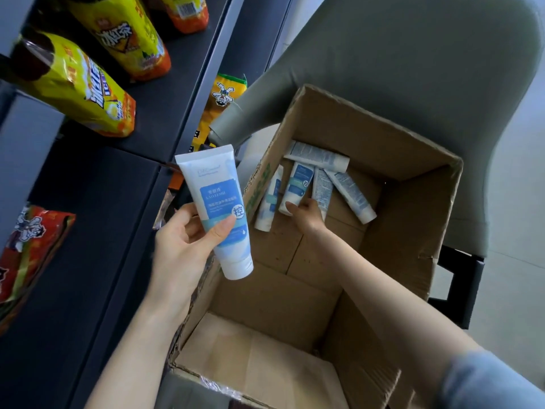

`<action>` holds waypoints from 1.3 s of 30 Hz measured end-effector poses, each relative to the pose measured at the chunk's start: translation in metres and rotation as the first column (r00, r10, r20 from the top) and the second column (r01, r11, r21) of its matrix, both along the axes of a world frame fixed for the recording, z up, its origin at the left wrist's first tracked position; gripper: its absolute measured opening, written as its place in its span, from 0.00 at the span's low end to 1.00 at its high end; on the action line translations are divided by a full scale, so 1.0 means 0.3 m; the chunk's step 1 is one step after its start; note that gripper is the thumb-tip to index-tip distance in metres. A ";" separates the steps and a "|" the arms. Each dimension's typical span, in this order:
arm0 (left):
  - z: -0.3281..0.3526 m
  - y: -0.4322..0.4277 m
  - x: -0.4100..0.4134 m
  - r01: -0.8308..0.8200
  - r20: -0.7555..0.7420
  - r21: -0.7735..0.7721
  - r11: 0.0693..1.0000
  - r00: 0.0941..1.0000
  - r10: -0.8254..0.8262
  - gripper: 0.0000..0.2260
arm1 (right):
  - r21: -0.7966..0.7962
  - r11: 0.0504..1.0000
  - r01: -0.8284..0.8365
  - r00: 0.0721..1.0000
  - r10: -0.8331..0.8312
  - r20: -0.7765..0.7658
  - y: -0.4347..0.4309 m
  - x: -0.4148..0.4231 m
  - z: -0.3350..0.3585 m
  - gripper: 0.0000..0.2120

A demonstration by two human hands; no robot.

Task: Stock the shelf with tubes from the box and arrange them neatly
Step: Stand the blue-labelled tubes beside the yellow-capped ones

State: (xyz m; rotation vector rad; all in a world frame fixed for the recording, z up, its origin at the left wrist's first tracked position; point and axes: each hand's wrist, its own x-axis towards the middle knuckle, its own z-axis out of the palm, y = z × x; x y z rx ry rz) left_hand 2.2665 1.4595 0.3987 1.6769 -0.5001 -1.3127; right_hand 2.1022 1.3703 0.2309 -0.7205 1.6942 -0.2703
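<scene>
My left hand (182,246) grips a white and blue tube (215,208) above the box's left edge, cap end pointing down, thumb across its front. My right hand (306,214) reaches deep into the open cardboard box (413,231) and its fingers close around another white and blue tube (296,187) on the box floor. Several more tubes (348,190) lie loose around it at the far end of the box. The dark shelf (97,202) stands to the left, with bare board beside my left hand.
Yellow drink bottles (73,84) lie on the upper shelf level, and a red snack bag (26,249) sits at the left edge. More snack packs (221,104) show behind the shelf's front rail. A grey chair (413,69) holds the box.
</scene>
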 end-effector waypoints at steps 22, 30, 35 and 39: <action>0.051 0.151 0.038 -0.171 -0.422 0.048 0.984 0.890 0.175 0.19 | 0.064 0.996 0.069 0.967 -0.082 0.242 0.062 -0.054 -0.052 0.37; 0.177 0.338 0.023 -0.015 -0.337 -0.026 1.000 0.942 0.006 0.21 | -0.123 0.991 -0.059 0.896 0.107 0.431 0.232 -0.084 0.239 0.32; 0.344 0.495 0.060 -0.041 -0.130 -0.144 0.989 0.991 0.022 0.19 | -0.361 0.917 -0.170 0.805 0.341 0.485 0.350 -0.053 0.555 0.24; 0.508 0.632 0.095 -0.083 -0.004 -0.231 0.969 0.996 0.084 0.17 | -0.469 0.865 -0.177 0.723 0.438 0.534 0.454 0.004 0.795 0.19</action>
